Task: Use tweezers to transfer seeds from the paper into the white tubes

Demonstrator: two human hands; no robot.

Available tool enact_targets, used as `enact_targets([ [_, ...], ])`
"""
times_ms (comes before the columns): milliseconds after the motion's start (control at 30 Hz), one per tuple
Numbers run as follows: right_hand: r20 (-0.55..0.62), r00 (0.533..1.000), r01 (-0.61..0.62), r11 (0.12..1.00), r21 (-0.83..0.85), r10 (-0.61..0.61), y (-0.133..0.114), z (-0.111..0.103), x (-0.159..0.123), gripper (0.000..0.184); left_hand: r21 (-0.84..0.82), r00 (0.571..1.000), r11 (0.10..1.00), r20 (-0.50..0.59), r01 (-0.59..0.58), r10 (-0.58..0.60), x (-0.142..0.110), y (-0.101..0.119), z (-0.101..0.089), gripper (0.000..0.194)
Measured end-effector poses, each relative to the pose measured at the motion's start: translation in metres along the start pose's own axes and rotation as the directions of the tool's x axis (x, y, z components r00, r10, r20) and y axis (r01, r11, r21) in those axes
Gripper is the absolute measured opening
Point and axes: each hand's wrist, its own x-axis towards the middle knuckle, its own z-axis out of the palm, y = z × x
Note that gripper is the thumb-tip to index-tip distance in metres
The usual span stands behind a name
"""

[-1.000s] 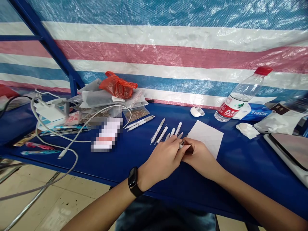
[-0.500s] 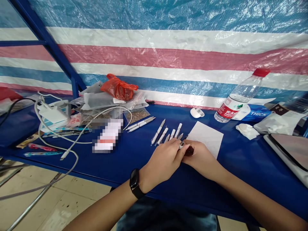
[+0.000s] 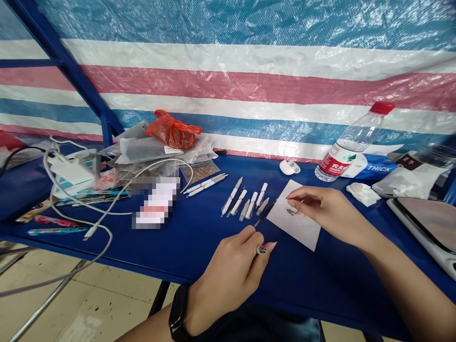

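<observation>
My left hand (image 3: 237, 263) is closed around a white pen barrel (image 3: 261, 249), whose metal-rimmed end sticks out between thumb and forefinger. Over a white sheet of paper (image 3: 302, 235), my right hand (image 3: 320, 209) has its thumb and forefinger close together. Small metallic pieces (image 3: 291, 211) lie on the paper by those fingertips; whether the fingers grip one is hard to see. A thin dark rod (image 3: 265, 213) lies at the paper's left edge. Several white and grey pen parts (image 3: 250, 205) are laid out to the left of it.
White pens (image 3: 206, 185) lie further left, near plastic bags (image 3: 142, 149) and a white cable (image 3: 107, 213). A water bottle (image 3: 347, 147), a white earbud case (image 3: 289, 166), crumpled tissue (image 3: 363, 194) and a grey scale-like device (image 3: 423, 223) stand to the right.
My hands were together over the pen parts and have come apart. The left drew down and toward me with the pen barrel; the right moved over the paper, where small metallic pieces now show.
</observation>
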Motion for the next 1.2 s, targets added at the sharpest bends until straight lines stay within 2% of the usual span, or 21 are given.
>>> enact_targets([
  [133,-0.075,0.996,0.037,0.975,-0.22,-0.055,0.008,0.002,0.002,0.025,-0.019,1.0,1.0,-0.021,0.016,-0.017,-0.004,0.001,-0.003,0.037],
  [233,-0.074,0.996,0.027,0.948,-0.317,-0.053,0.013,-0.001,0.004,0.021,-0.044,0.999,0.998,-0.008,0.045,-0.045,-0.001,0.001,-0.003,0.038],
  [367,-0.028,0.998,0.036,0.95,-0.311,-0.047,0.015,-0.003,0.005,0.022,-0.056,0.996,0.995,0.007,0.086,-0.086,0.002,-0.001,0.001,0.04],
  [500,0.005,0.998,0.067,0.955,-0.289,-0.069,0.012,0.004,0.005,0.026,-0.069,0.995,0.993,-0.013,0.098,-0.099,0.001,-0.003,0.005,0.04],
  [633,0.019,0.987,0.156,0.947,-0.28,-0.157,0.003,0.017,0.007,0.022,-0.143,0.99,0.983,-0.068,0.111,-0.122,-0.004,-0.003,0.001,0.043],
  [767,0.107,0.953,0.303,0.875,-0.378,-0.284,-0.017,0.03,0.018,0.015,-0.275,0.961,0.941,-0.138,0.197,-0.241,-0.013,-0.005,-0.013,0.048],
  [867,0.269,0.9,0.433,0.772,-0.466,-0.343,-0.034,0.041,0.031,0.015,-0.446,0.906,0.847,-0.158,0.289,-0.392,-0.017,-0.013,-0.024,0.053],
  [1000,0.452,0.827,0.549,0.655,-0.519,-0.335,-0.051,0.057,0.043,0.014,-0.723,0.826,0.603,-0.082,0.336,-0.558,-0.017,-0.026,-0.031,0.058],
  [1100,0.533,0.777,0.621,0.547,-0.562,-0.336,-0.054,0.068,0.048,0.015,-0.825,0.783,0.462,-0.037,0.327,-0.62,-0.015,-0.032,-0.033,0.058],
  [1200,0.557,0.713,0.701,0.455,-0.549,-0.426,-0.052,0.074,0.051,0.014,-0.883,0.767,0.364,-0.008,0.295,-0.642,-0.014,-0.032,-0.035,0.059],
])
